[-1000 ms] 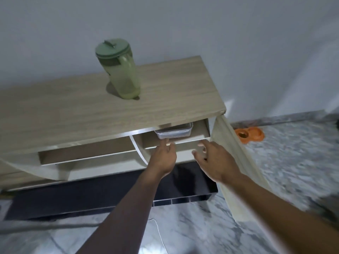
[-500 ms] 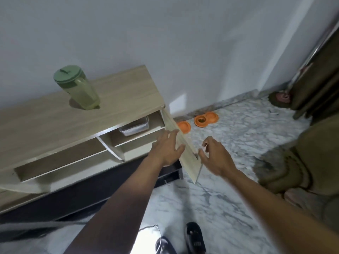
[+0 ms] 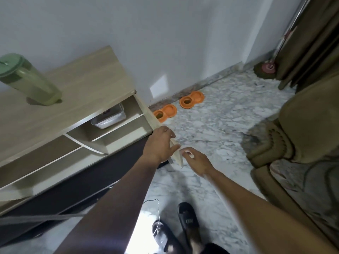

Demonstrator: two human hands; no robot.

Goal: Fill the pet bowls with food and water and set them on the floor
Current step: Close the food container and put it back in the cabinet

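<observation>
Two orange double pet bowls lie on the marble floor by the wall, one [image 3: 169, 110] just past the cabinet's end, the other [image 3: 197, 97] further right. A green lidded pitcher [image 3: 31, 83] stands on the wooden cabinet top [image 3: 88, 88]. A clear lidded container [image 3: 110, 119] sits on the upper shelf of the open compartment. The cabinet door [image 3: 152, 118] hangs open to the right. My left hand [image 3: 161, 143] rests on the door's outer edge. My right hand [image 3: 196, 159] hovers at the door's free corner, its fingers loose and holding nothing.
A brown sofa [image 3: 302, 134] fills the right side. A mop head [image 3: 267, 67] sits in the far corner below curtains. My feet in black slippers [image 3: 189, 217] stand on the floor beside a thin white cable [image 3: 157, 213].
My view has swung right and pulled back from the shelf. My left hand left the container's shelf and moved onto the open door. The pet bowls and sofa came into view.
</observation>
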